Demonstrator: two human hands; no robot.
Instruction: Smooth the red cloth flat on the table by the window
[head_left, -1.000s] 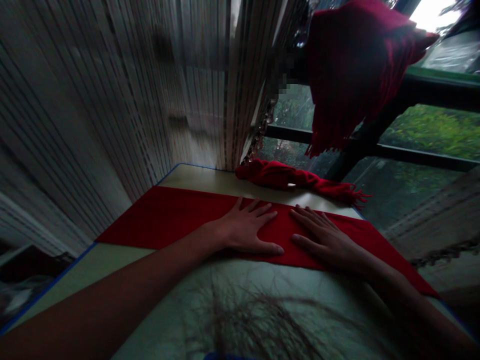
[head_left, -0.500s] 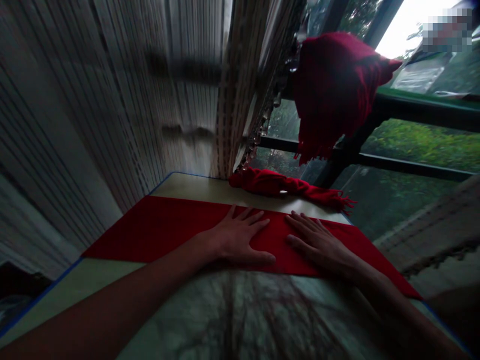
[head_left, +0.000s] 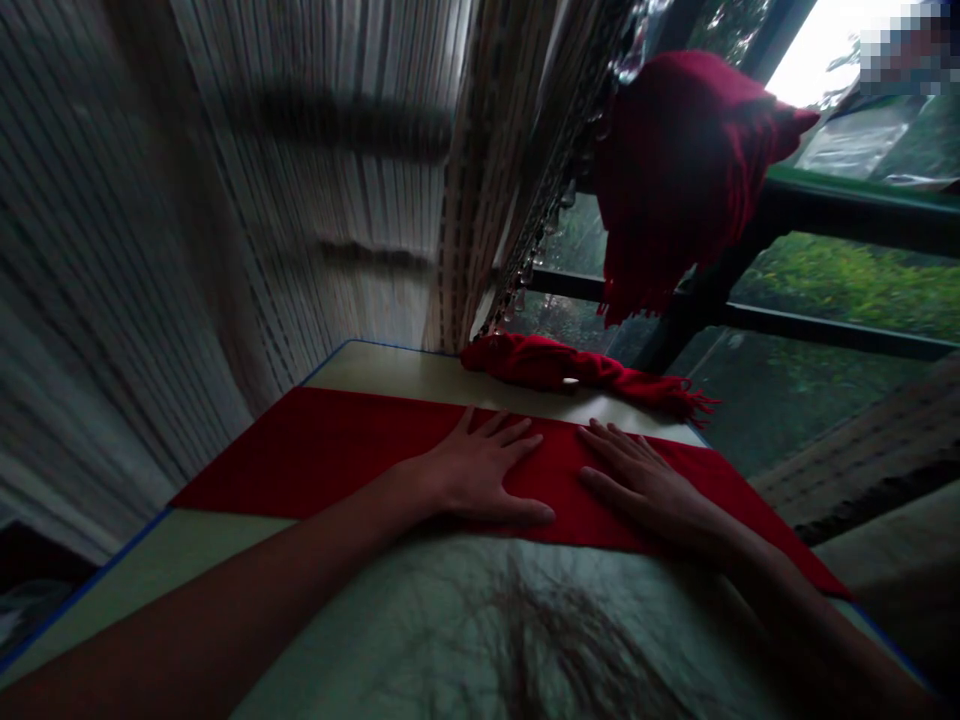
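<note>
A long red cloth (head_left: 360, 450), which may be a folded scarf, lies flat across the pale table and reaches both side edges. My left hand (head_left: 484, 475) rests on its middle, palm down with the fingers spread. Just to the right, my right hand (head_left: 645, 485) also lies flat on the cloth, fingers stretched out and fairly close together. Neither hand grips anything. Beyond the cloth, a twisted red scarf (head_left: 555, 365) with fringed ends lies along the table's far side.
The pale table (head_left: 390, 362) has a blue edge. Striped curtains (head_left: 375, 200) hang at the left and back. Another fringed red scarf (head_left: 675, 170) hangs in front of the window frame (head_left: 840, 205). Loose dark hair (head_left: 555, 640) blurs the near view.
The view has shifted slightly, and the hair at the bottom has swung. Both hands stay flat in about the same places on the cloth.
</note>
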